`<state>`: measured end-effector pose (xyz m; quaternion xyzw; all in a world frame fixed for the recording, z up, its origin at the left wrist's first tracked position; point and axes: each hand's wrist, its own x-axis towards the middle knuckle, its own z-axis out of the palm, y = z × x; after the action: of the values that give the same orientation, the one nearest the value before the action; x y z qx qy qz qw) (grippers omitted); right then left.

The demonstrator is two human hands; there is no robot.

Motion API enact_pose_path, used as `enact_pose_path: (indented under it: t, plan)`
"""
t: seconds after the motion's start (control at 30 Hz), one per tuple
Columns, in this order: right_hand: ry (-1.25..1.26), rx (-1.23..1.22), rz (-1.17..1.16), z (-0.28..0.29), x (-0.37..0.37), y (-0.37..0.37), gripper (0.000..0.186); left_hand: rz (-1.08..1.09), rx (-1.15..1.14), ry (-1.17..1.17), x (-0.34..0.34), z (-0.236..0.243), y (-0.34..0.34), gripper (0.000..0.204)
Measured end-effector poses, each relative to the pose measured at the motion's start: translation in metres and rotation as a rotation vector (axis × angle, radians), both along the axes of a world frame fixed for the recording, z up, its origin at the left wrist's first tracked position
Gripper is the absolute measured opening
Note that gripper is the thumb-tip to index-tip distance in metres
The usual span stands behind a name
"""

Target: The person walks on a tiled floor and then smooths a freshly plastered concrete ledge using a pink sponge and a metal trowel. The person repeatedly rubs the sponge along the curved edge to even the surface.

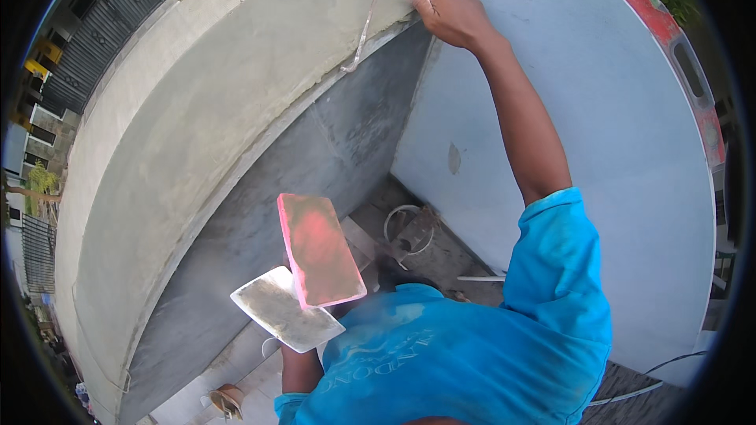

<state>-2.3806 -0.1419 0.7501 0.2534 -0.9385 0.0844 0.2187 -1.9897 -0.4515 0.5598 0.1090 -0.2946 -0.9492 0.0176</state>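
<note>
At the corner where a grey plastered band point(236, 79) meets a pale wall point(598, 126), the right hand point(449, 9) is seen in the head view, laid on the band's edge, its dusted fingers held close together and the thumb set alongside; whether anything is pinched between them cannot be told. Low and left of centre, a pink float point(319, 256) is shown with its smeared face turned up, overlapping a white board point(323, 331) that is coated in drab mix point(285, 305). Both are apparently carried by the left arm point(301, 371), though the left hand is hidden behind them and its grip cannot be made out. A bent whitish rod point(370, 12) is hung across the band near the right hand. For clean work at this corner, it is judged, light and even pressure should be kept, mix should be pressed into the joint rather than dragged off the edge, the rod should be left unknocked, and the float should be held steady.
</note>
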Motion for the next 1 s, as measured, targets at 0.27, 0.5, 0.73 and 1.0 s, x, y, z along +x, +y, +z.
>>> enact_pose_path:
  t: [0.27,0.5,0.73,1.0]
  plan:
    - [0.035,-0.099,0.027,-0.003,-0.017,0.016,0.050,0.037,0.001,0.006,-0.006,0.003,0.005,0.061]
    - [-0.150,-0.501,0.040,0.014,-0.002,-0.007,0.043,0.066,-0.007,0.009,-0.004,-0.003,0.003,0.060]
    - [-0.130,-0.798,0.212,0.011,0.028,-0.067,0.031,0.080,-0.005,0.017,-0.007,-0.010,0.003,0.059]
    - [0.143,-0.492,0.320,-0.016,0.051,-0.088,0.020,0.083,-0.013,0.041,-0.006,-0.008,0.009,0.059]
